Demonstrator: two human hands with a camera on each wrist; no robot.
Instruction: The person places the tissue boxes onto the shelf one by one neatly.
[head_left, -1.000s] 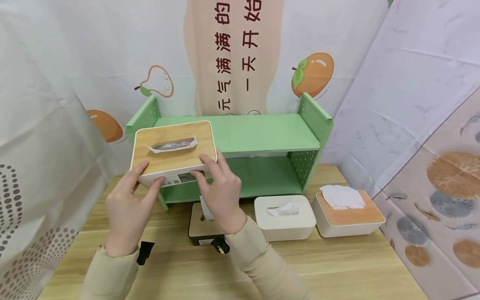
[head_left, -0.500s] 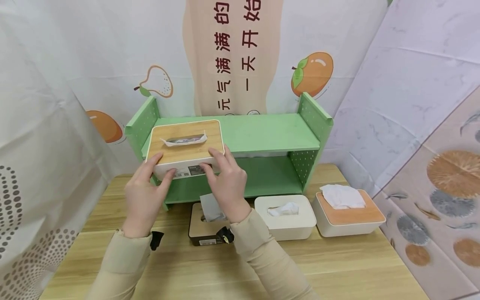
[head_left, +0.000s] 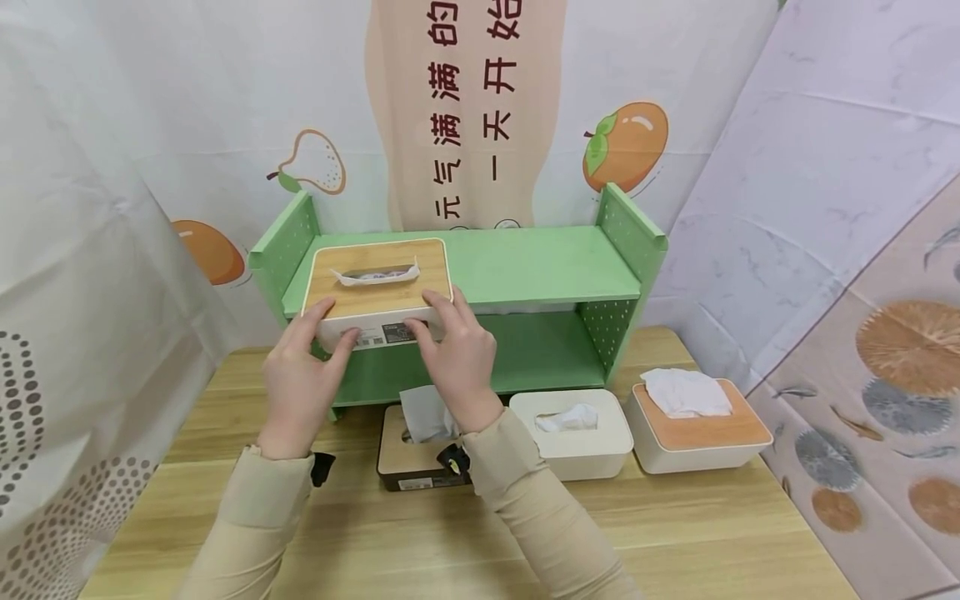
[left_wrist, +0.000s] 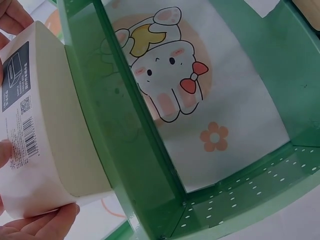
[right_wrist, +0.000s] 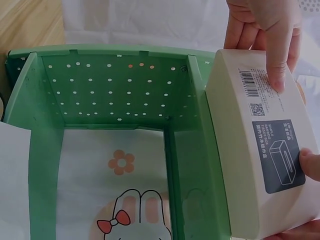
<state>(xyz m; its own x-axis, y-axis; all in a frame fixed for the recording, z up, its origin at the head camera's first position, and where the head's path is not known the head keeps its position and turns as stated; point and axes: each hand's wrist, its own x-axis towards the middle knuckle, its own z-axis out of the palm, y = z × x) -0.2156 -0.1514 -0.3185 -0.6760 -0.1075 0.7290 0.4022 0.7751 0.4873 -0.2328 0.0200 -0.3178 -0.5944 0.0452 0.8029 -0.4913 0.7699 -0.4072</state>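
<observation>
A white tissue box [head_left: 375,327] with a wooden lid is at the left front of the green shelf's [head_left: 532,267] top board. Its label side faces the person, and its underside lies against the board in both wrist views. My left hand [head_left: 303,375] grips the left front corner, thumb on the front wall and fingers over the lid's edge. The right hand [head_left: 461,354] holds the right front corner in the same manner. In the right wrist view, the right thumb [right_wrist: 311,164] presses beside the dark printed label. Tissue shows in the lid's slot.
On the wooden table [head_left: 420,550] before the shelf stand a dark tissue box [head_left: 405,458], partly behind the right forearm, a cream tissue box [head_left: 577,458], and a white one with an orange-brown lid [head_left: 675,429]. Shelf side panels [head_left: 633,229] rise above the top board.
Both hands have carried the wooden-lidded tissue box rightward and slightly down onto the top board's left end, and its tilt has lessened. The other boxes have stayed put.
</observation>
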